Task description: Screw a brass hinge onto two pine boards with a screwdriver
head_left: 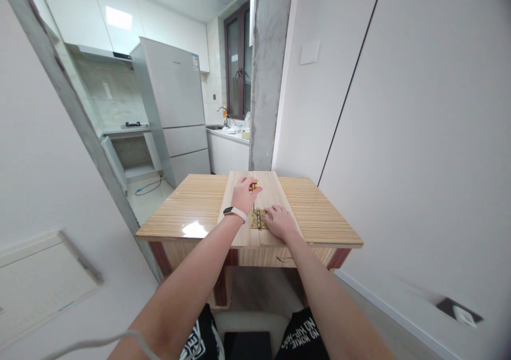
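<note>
From the head view, the left hand (244, 194) is curled into a loose fist around a yellow-handled screwdriver (254, 188), only a bit of the yellow handle showing between thumb and fingers; the shaft runs down towards a brass hinge (258, 219). A white wristband (235, 212) sits on that wrist. The right hand (280, 222) lies flat and palm down, fingers fairly spread and slightly bent, its fingertips touching the right edge of the hinge; it grips nothing. The hinge lies over the seam between two light wooden boards (275, 192) laid side by side down the middle of a wooden table (319, 211), near the table's front edge. The screwdriver's tip is too small to make out, so whether it sits in a screw cannot be told. Beyond the table stand a grey concrete pillar (268, 72) and, further left, a silver refrigerator (175, 104) in a kitchen with a counter and tap (227, 131). White walls close in on both sides.
</note>
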The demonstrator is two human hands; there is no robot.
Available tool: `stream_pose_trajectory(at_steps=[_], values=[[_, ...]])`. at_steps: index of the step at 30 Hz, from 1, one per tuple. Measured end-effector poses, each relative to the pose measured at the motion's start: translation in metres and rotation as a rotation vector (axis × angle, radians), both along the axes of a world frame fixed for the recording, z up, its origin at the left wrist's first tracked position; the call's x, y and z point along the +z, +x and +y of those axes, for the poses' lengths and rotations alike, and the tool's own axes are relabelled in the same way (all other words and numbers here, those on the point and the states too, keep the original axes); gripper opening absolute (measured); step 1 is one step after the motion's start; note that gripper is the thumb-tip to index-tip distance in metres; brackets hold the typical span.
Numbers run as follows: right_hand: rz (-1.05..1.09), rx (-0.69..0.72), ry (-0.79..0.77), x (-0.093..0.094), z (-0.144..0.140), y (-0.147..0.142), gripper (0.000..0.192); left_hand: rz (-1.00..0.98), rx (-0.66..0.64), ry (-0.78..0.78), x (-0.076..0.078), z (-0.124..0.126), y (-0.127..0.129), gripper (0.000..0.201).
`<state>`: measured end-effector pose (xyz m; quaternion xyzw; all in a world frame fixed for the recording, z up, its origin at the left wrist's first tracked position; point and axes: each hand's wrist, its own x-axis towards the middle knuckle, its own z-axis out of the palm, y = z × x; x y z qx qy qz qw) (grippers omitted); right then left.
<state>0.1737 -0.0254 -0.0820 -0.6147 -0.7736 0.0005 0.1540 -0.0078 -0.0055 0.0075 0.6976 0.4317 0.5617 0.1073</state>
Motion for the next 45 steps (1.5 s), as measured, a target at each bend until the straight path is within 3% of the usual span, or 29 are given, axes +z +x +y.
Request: stream_pose_trajectory(at_steps=[7,19,34,45], values=[[0.008,0.004,0.027,-0.0034,0.0011,0.001,0.041,-0.006,0.13,0.002,-0.005,0.0031,-0.0014,0.022],[0.022,0.005,0.047,-0.0045,0.0012,0.0012,0.039,0.019,0.142,-0.037,-0.0025,0.0095,-0.0008,0.011],[0.011,0.019,0.049,-0.0025,0.0001,0.0002,0.04,0.022,0.005,-0.023,-0.0025,0.0066,-0.0065,0.026],[0.011,0.013,0.044,-0.0011,0.0001,-0.0005,0.04,0.062,0.155,0.037,-0.003,0.004,-0.0032,0.016]])
